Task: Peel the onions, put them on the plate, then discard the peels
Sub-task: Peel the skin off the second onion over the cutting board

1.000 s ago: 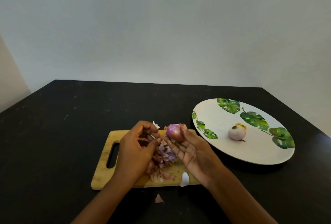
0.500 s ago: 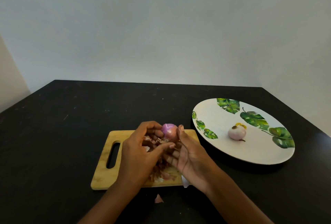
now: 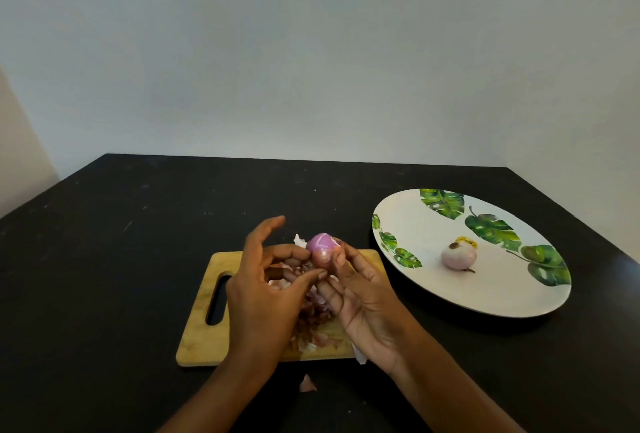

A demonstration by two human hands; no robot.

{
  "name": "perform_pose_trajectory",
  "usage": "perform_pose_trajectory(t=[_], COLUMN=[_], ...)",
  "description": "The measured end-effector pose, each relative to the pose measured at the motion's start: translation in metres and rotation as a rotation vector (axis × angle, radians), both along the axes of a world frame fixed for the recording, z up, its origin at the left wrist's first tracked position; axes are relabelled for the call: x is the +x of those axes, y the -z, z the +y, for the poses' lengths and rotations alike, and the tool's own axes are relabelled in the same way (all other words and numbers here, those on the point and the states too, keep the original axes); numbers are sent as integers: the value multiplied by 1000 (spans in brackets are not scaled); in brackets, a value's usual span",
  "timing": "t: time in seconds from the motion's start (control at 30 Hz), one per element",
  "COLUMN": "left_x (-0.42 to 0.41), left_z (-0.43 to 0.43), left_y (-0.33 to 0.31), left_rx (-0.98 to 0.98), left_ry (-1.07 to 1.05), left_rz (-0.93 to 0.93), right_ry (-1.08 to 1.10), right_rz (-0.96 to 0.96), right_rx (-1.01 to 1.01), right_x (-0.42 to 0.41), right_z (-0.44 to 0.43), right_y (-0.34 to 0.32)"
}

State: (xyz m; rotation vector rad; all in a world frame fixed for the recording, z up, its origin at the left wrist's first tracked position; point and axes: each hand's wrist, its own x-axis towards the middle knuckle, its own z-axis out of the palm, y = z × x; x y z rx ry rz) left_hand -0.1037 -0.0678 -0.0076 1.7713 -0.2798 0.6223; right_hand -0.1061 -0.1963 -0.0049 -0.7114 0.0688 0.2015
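Only the head cam here, so one view. Both hands are up over the board [image 3: 201,325], working the same onion [image 3: 321,249]. The right hand [image 3: 367,301] has it pinched at the fingertips, thumb on the near side, palm turned up toward me. The left hand [image 3: 263,294] is half closed, thumb and a finger touching the onion's lower left side, index finger sticking up free. The onion's purple with pale stripes on top and some brownish skin lower down; it looks a bit taller than wide, long axis roughly upright, but I can't tell which end is root and which is tip.

Under the hands there's a pile of peels [image 3: 311,325] on the board, plus one scrap [image 3: 306,384] lying on the black table [image 3: 104,276] just in front of the board. Handle slot of the board is on the left.

Over to the right, apart from the board, is the plate [image 3: 415,224] with green leaf prints, and a peeled onion [image 3: 459,256] sitting on it, dark stub pointing up-left. No writing or labels I can read anywhere.
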Motion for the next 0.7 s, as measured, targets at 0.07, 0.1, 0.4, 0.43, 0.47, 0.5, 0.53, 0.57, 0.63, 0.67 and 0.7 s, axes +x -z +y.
perform_pose_trajectory(t=[0.07, 0.1, 0.4, 0.43, 0.47, 0.5, 0.53, 0.57, 0.63, 0.67, 0.7], left_x=[1, 1, 0, 1, 1, 2, 3, 3, 2, 1, 1], left_z=[0, 0, -1, -1, 0, 0, 0, 0, -2, -2, -2], left_y=[1, 1, 0, -1, -1, -1, 0, 0, 0, 0, 0], left_rx=[-6, -9, -27, -31, -32, -30, -27, -24, 9, 31, 39], left_ry=[9, 13, 42, 47, 51, 54, 60, 68, 85, 88, 86], left_rz=[2, 2, 19, 25, 30, 34, 40, 47, 49, 42, 35], right_ry=[-4, -4, -29, -30, -30, -32, -35, -38, -48, -55, -61], right_rz=[10, 12, 12, 14, 17, 22, 26, 27, 26, 27, 25], right_rx=[22, 28, 3, 3, 2, 0, -3, -7, -11, -6, -2], right_x=[0, -1, -1, -1, -2, -2, -2, -2, -2, -3, -3], right_z=[1, 0, -2, -2, -3, -3, -3, -2, -2, -2, -3], right_y=[0, -1, -2, -3, -3, -4, -3, -3, -4, -4, -5])
